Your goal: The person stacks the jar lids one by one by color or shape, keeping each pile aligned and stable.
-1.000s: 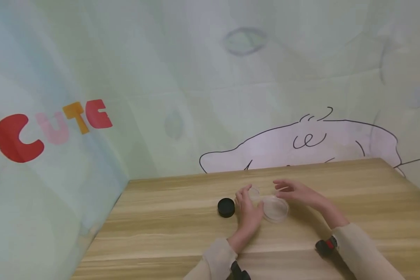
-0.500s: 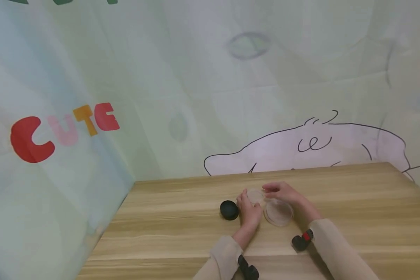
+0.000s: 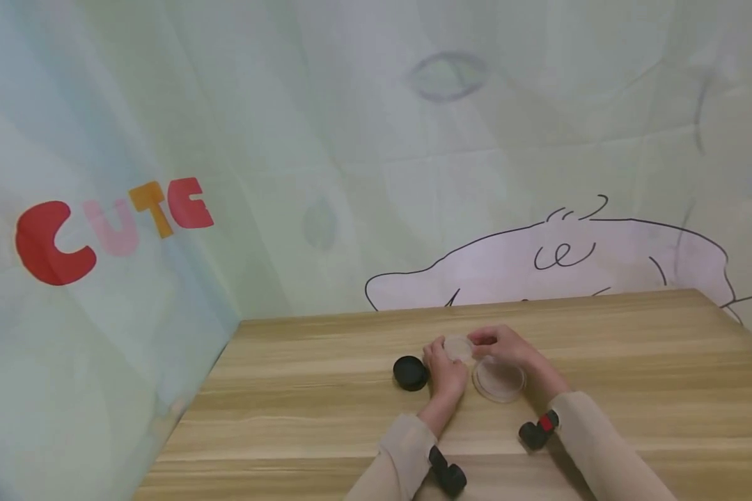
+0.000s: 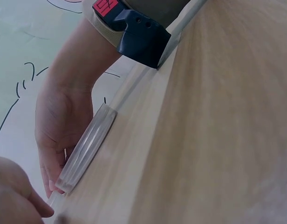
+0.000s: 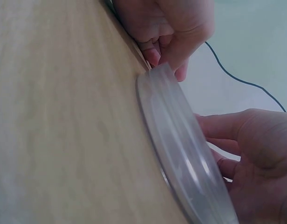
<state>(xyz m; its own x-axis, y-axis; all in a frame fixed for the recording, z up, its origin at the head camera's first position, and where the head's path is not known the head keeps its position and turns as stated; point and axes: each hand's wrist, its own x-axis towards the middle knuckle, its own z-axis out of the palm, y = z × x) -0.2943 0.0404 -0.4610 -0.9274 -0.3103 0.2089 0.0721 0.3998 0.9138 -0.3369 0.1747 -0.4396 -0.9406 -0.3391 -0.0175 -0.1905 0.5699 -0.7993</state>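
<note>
A small clear round dish (image 3: pixel 458 348) lies flat on the table between my two hands. My left hand (image 3: pixel 446 376) curls round its left side, thumb on the near edge. From the right, my right hand (image 3: pixel 504 344) pinches its edge with fingertips; the exact contact is hard to see. Just in front of the right hand rests a larger clear round dish (image 3: pixel 500 380). Its ridged side wall stands out in the right wrist view, where the larger dish (image 5: pixel 185 144) partly covers the right fingers. Left of the left hand sits a black round lid (image 3: pixel 410 374), close to the knuckles.
The wooden table (image 3: pixel 288 403) extends to either side and toward me. Behind its far edge hangs a printed cloth backdrop (image 3: pixel 326 174). Black wrist cameras are strapped on both sleeves.
My right hand has moved left, from beyond the larger dish to the small dish's edge. The left hand stays round the small dish. The view has shifted slightly.
</note>
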